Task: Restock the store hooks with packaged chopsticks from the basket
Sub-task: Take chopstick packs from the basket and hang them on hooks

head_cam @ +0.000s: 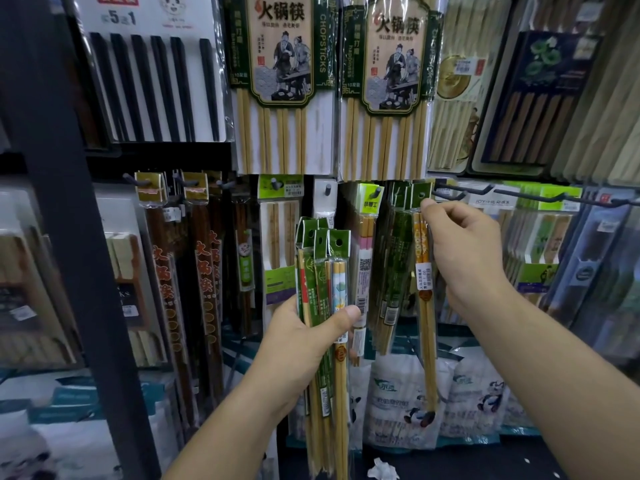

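Head view: one chopstick pack (424, 271) is pinched below its green header by the right hand (465, 252), the header hole held just beside the tip of a black hook (450, 194). A bundle of further packs (323, 271) is gripped upright in the left hand (304, 341), lower and leftward.

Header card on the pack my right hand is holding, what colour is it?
The header card is green, with a round hang hole; the head view shows it best.

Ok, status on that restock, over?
Left hand gripping bundle of packs. Right hand pinching one pack near its header, hole beside black hook, not yet on. Hung packs crowd close on its left.
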